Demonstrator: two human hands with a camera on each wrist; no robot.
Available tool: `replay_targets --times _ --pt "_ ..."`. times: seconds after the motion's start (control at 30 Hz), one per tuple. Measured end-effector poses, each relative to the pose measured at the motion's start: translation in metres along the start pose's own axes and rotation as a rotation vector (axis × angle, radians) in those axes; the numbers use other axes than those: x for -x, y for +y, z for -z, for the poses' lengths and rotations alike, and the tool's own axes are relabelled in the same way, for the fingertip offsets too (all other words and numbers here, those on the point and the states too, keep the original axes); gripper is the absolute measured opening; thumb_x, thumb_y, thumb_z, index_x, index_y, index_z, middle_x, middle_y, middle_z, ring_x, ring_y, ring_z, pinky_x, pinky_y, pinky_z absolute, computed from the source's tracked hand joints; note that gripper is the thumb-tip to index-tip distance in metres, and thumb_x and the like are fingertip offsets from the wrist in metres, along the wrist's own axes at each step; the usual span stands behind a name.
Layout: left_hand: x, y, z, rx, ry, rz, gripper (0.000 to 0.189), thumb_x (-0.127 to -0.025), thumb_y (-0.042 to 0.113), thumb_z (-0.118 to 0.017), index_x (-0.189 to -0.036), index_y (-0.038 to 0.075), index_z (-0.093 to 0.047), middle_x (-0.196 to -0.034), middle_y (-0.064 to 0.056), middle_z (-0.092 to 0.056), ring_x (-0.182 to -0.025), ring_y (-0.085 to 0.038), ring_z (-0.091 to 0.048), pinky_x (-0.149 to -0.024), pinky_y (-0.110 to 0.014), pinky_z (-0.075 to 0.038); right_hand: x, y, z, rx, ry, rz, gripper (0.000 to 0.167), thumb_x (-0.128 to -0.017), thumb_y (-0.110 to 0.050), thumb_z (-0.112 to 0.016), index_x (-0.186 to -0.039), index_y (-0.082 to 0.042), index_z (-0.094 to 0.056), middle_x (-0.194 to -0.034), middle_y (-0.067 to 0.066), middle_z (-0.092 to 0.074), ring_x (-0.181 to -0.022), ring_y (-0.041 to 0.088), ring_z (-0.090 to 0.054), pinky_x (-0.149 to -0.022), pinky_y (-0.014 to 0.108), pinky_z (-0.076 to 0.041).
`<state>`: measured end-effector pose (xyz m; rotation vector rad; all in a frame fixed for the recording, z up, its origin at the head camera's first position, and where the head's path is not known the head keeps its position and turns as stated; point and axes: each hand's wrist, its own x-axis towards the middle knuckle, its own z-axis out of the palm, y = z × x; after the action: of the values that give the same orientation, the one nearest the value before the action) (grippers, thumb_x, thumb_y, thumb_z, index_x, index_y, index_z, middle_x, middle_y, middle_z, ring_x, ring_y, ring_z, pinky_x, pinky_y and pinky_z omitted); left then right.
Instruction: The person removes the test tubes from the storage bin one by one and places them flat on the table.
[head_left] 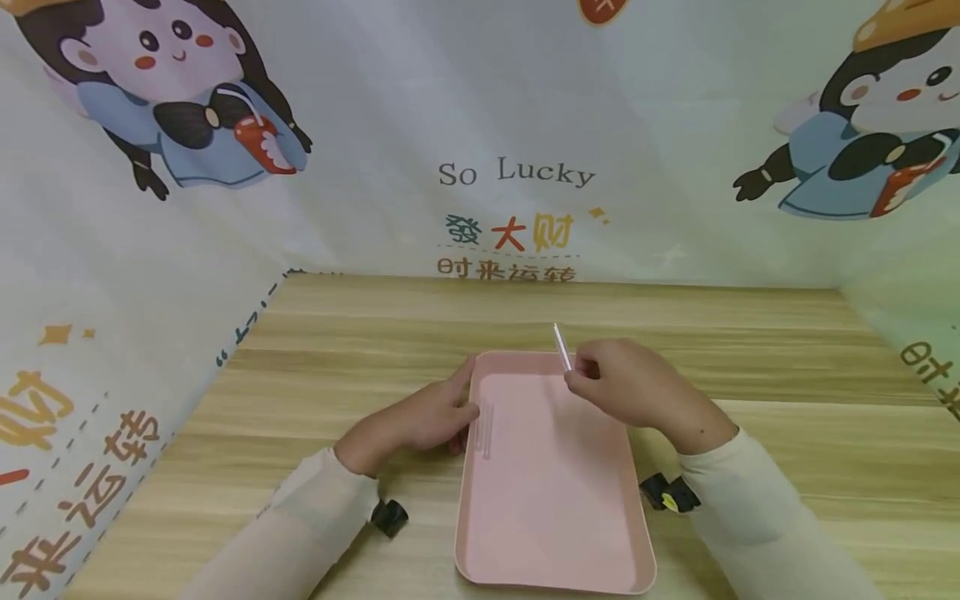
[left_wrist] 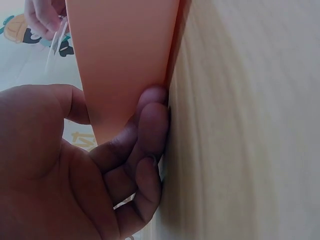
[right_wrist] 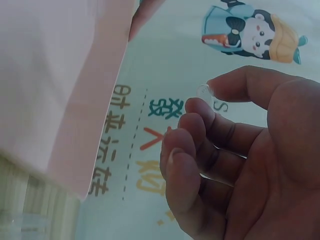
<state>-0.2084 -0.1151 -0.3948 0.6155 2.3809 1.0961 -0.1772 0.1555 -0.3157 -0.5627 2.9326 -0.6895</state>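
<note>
Pinched rod end-on, right-wrist view only

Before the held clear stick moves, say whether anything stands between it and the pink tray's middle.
Nothing visible: the right hand pinches the clear stick near the far end of the pink tray, whose middle is bare.

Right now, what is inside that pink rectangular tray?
In the pink rectangular tray, thin clear sticks lie along its left side. The right hand, pinching another clear stick, covers the far right corner; anything there cannot be seen.
</note>
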Motion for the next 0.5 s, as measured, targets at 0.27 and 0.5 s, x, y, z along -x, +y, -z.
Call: replay_targets --times 0.27,0.5 --pt "0.002 0.002 0.000 0.005 -0.002 -0.002 0.082 -0.099 0.013 -0.043 -0.161 0.012 0.010 -0.068 -0.007 -0.067 -0.055 -0.018 -0.061 -0.057 -0.032 -0.055 0.010 0.014 0.006 -0.036 0.035 0.010 0.025 -0.095 -0.022 -0.056 -0.071 -0.014 -0.056 -0.061 -0.005 -0.044 -0.056 0.011 -0.041 -0.055 0.028 -0.035" --pt "0.004 0.002 0.001 -0.012 0.005 0.015 0.081 -0.099 0.014 -0.042 -0.160 0.010 0.010 -0.067 -0.007 -0.067 -0.055 -0.019 -0.062 -0.058 -0.031 -0.055 0.014 0.029 0.006 -0.035 0.026 -0.019 0.024 -0.097 -0.021 -0.056 -0.074 -0.013 -0.057 -0.061 -0.004 -0.044 -0.054 0.012 -0.040 -0.053 0.028 -0.035"
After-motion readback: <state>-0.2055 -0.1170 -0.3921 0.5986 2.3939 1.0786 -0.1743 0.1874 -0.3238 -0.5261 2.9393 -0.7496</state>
